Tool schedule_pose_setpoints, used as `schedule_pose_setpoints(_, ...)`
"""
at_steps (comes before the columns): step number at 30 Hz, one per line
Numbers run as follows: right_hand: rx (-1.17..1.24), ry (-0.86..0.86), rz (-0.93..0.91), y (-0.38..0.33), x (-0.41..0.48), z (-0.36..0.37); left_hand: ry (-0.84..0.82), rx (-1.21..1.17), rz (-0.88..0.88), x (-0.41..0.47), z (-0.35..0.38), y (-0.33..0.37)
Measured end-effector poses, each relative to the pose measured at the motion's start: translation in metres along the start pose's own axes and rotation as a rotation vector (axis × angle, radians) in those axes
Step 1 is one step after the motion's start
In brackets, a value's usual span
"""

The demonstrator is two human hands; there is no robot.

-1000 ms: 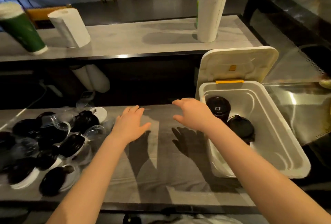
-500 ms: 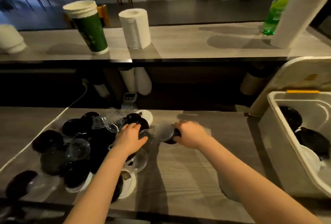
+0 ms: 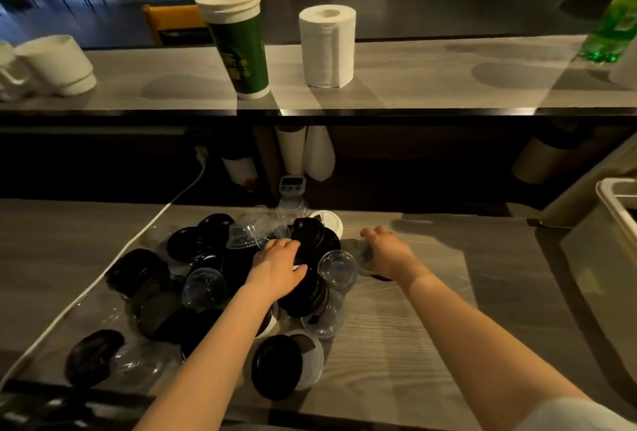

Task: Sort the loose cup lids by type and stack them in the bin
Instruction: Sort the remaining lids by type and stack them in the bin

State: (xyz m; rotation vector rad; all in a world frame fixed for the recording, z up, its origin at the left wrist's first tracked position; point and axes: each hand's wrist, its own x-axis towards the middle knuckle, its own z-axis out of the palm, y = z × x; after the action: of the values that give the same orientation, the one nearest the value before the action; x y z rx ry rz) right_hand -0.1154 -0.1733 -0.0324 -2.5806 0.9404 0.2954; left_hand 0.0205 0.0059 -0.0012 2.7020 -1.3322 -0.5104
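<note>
A heap of loose lids lies on the grey wood counter (image 3: 431, 327): several black lids (image 3: 312, 237) mixed with clear dome lids (image 3: 337, 268). My left hand (image 3: 277, 267) lies on top of the heap, its fingers curled over the far edge of a black lid (image 3: 306, 293). At the heap's right edge my right hand (image 3: 387, 255) grips a black lid, of which only a dark rim (image 3: 381, 278) shows under the palm. A clear lid (image 3: 360, 251) sits against its fingers. The white bin (image 3: 612, 196) shows only a corner at the far right.
A white cable (image 3: 103, 279) runs along the heap's left side. On the raised back counter stand a green-and-white cup stack (image 3: 238, 44), a paper towel roll (image 3: 327, 46), white cups (image 3: 58, 63) and a green bottle (image 3: 613, 31). Bare counter lies between heap and bin.
The view has swung left from the bin to the lid heap. Both hands moved from mid-air onto the heap; the right took hold of a lid at its right edge.
</note>
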Motion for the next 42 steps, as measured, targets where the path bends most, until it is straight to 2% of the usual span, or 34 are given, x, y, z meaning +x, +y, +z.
schedule_pose_setpoints(3, 0.066, 0.203, 0.007, -0.006, -0.007, -0.018, 0.071, -0.171, -0.006, 0.004, -0.009, -0.004)
schedule_pose_setpoints(5, 0.209, 0.358, -0.063, -0.019, -0.016, -0.035, 0.143, -0.402, -0.041, 0.005, -0.019, -0.003)
schedule_pose_setpoints(7, 0.37, 0.434, -0.177, -0.037, -0.026, -0.051, 0.2, -0.657, -0.049, 0.005, -0.031, 0.001)
schedule_pose_setpoints(10, 0.448, 0.475, -0.375, -0.068, -0.039, -0.061, 0.166, -0.938, -0.01, 0.001, -0.046, 0.009)
schedule_pose_setpoints(13, 0.434, 0.46, -0.563, -0.089, -0.041, -0.062, 0.195, -0.988, -0.007, -0.006, -0.052, 0.004)
schedule_pose_setpoints(16, 0.487, 0.365, -0.641, -0.099, -0.032, -0.064, 0.258, -1.088, -0.058, -0.008, -0.053, -0.016)
schedule_pose_setpoints(19, 0.499, 0.28, -0.573, -0.104, -0.013, -0.058, 0.349, -1.136, -0.15, -0.009, -0.052, -0.046)
schedule_pose_setpoints(22, 0.361, 0.192, -0.433, -0.112, 0.014, -0.046, 0.462, -1.239, -0.24, -0.014, -0.052, -0.072)
schedule_pose_setpoints(24, 0.25, 0.057, -0.365, -0.119, 0.032, -0.034, 0.519, -1.292, -0.281, -0.017, -0.052, -0.083)
schedule_pose_setpoints(27, 0.146, -0.121, -0.352, -0.132, 0.055, -0.015, 0.558, -1.35, -0.354, -0.014, -0.046, -0.095)
schedule_pose_setpoints(29, 0.101, -0.167, -0.363, -0.14, 0.065, -0.004, 0.55, -1.391, -0.404, -0.01, -0.042, -0.101)
schedule_pose_setpoints(34, 0.107, -0.113, -0.352, -0.144, 0.075, 0.013, 0.539, -1.395, -0.462, -0.002, -0.034, -0.109)
schedule_pose_setpoints(40, 0.541, 0.074, -0.35, -0.133, 0.061, -0.005, 0.563, -1.417, -0.45, 0.003, -0.035, -0.1)
schedule_pose_setpoints(42, 0.664, 0.112, -0.401, -0.138, 0.054, -0.018, 0.561, -1.431, -0.42, 0.003, -0.037, -0.093)
